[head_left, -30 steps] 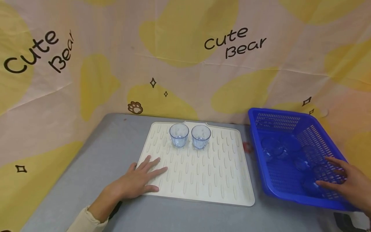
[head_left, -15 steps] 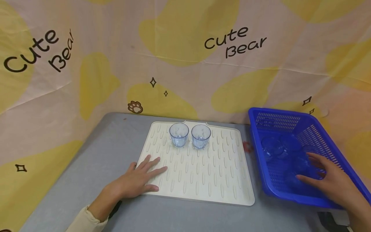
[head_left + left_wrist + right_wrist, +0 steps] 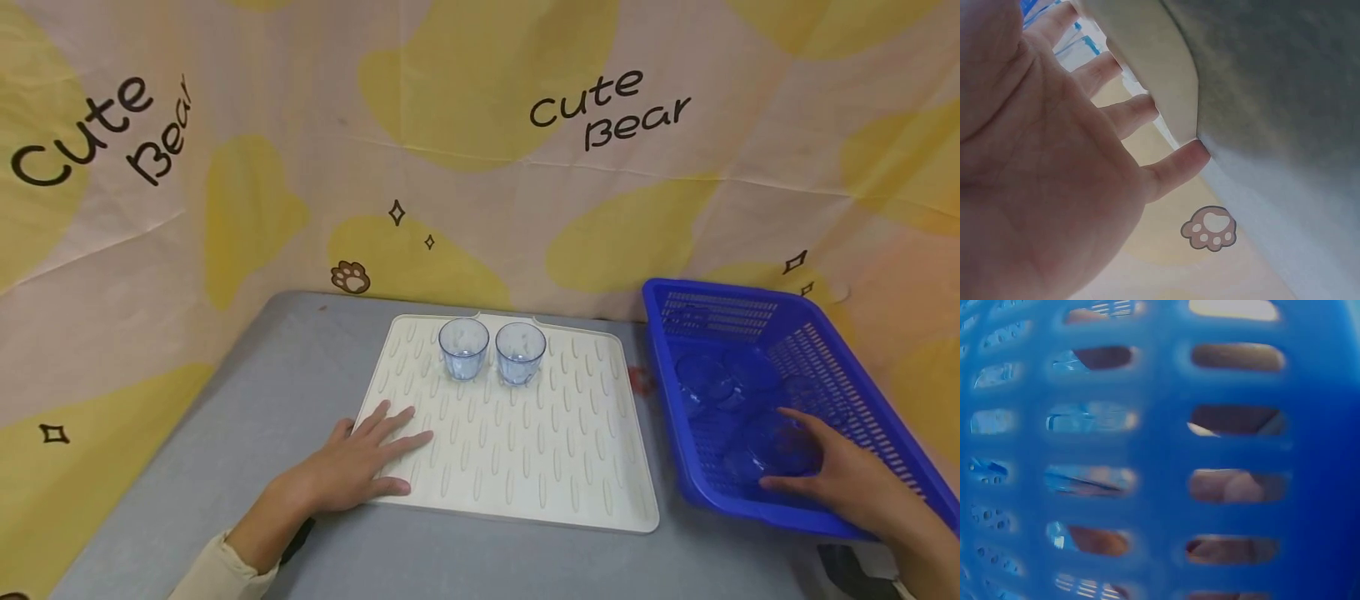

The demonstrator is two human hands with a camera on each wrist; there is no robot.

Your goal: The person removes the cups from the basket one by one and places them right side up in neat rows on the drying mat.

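My left hand (image 3: 352, 467) rests with spread fingers on the left edge of a cream ridged drying mat (image 3: 525, 467). Two clear bluish glasses stand side by side near the mat's back edge, a left glass (image 3: 463, 354) and a right glass (image 3: 520, 357). Inside the blue basket, my right hand (image 3: 847, 475) holds a glass (image 3: 776, 446) between thumb and fingers. Through the basket slots in the right wrist view, parts of the fingers (image 3: 1235, 486) and clear glass show. The basket wall hides most of that grip.
The blue plastic basket (image 3: 693, 487) with slotted walls stands right of the mat. Several more glasses lie in it, among them one glass (image 3: 705, 379) toward the back left. A patterned cloth (image 3: 480, 167) hangs behind the grey table (image 3: 300, 358).
My right hand has moved left within the basket and its thumb and fingers have come around a glass. The left hand and the two glasses on the mat stay put.
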